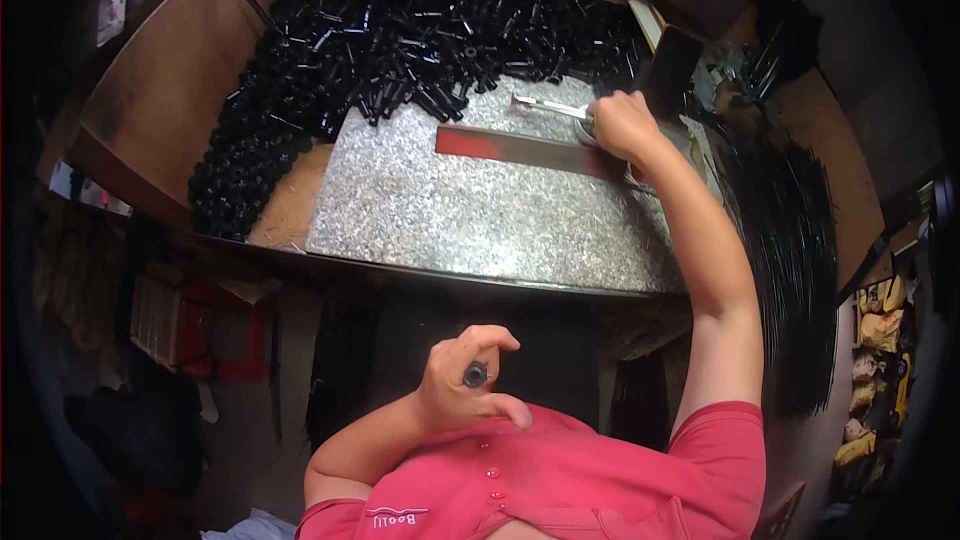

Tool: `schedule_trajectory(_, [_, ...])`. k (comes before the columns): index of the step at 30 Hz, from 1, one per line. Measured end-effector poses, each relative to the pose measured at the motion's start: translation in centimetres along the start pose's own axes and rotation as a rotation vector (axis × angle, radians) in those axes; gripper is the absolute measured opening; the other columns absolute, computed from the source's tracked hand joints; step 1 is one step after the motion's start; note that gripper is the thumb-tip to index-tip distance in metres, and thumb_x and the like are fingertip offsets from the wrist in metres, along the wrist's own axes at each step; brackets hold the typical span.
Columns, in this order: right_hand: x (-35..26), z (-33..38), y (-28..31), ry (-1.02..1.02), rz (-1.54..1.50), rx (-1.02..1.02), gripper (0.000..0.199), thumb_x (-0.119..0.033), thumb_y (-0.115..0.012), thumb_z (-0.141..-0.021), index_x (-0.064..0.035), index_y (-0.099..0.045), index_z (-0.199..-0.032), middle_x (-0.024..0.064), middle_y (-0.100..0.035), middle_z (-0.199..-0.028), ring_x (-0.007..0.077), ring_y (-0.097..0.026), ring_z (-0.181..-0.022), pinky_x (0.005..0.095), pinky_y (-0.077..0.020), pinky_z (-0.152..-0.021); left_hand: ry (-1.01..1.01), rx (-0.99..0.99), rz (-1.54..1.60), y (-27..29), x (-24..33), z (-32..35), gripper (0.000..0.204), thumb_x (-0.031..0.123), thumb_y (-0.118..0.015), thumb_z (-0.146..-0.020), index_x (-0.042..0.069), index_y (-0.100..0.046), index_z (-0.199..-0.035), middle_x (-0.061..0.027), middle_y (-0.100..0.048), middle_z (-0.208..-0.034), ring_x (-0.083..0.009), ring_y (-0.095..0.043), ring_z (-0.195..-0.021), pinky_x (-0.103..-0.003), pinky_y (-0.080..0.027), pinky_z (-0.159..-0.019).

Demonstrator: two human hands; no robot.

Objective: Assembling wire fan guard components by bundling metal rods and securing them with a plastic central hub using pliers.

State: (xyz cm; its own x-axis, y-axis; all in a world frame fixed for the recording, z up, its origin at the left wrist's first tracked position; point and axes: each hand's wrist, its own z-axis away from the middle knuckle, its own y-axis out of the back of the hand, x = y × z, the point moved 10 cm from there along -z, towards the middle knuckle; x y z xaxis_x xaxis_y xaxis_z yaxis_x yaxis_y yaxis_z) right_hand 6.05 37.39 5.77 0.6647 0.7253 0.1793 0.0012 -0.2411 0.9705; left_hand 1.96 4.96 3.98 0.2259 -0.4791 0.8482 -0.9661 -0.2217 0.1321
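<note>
Head view. Wooden tabletop (180, 70), brown, worn. A galvanised metal sheet (470, 210) lies on it, reaching to the near edge. A big heap of short black tubes (400, 30) fills the far side and spills down the left of the sheet.

Right hand (622, 125) reaches out over the sheet's far right corner, fingers closed on a metal lever (545, 106) above a flat bar with a red end (520, 148).

Left hand (468, 380) held close to the chest, below the tabletop edge, fingers curled round one black tube piece (475, 374).

Bundle of thin black rods (795, 270) to the right. Floor below dim, cluttered.
</note>
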Motion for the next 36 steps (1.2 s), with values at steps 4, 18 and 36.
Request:
schedule_trajectory(4, [-0.5,-0.5,-1.5,0.03,0.017,-0.039,0.013,-0.014,-0.058,-0.073,-0.0056,-0.068,-0.072,0.0172,-0.065,-0.075,0.0329,-0.061,-0.081,0.0423,-0.0411,-0.074,0.07,0.031,0.033,0.2,-1.1,0.6,0.076,0.053,-0.076,-0.054,0.0,-0.05,-0.103,0.0053,-0.036,-0.054,-0.0042,-0.035,-0.048,-0.019,-0.029,-0.046])
schedule_trajectory(18, [-0.1,0.8,1.8,-0.087,-0.108,0.081,0.016,-0.019,-0.061,-0.073,-0.0046,-0.067,-0.077,0.0157,-0.065,-0.076,0.0318,-0.06,-0.081,0.0415,-0.0441,-0.072,0.247,0.113,0.189,1.3,-2.4,0.6,0.073,0.048,-0.077,-0.06,-0.002,-0.048,-0.106,0.0063,-0.036,-0.055,-0.0025,-0.036,-0.05,-0.018,-0.03,-0.048])
schedule_trajectory(36, [-18.4,16.3,5.1,0.38,-1.508,0.026,0.008,-0.002,-0.064,-0.081,-0.0013,-0.062,-0.088,0.0096,-0.059,-0.083,0.0187,-0.058,-0.073,0.0299,-0.0465,-0.065,0.281,0.243,0.187,2.6,-3.9,-0.4,0.085,0.043,-0.077,-0.067,-0.003,-0.034,-0.125,0.0037,-0.05,-0.061,-0.0014,-0.046,-0.057,-0.016,-0.034,-0.052])
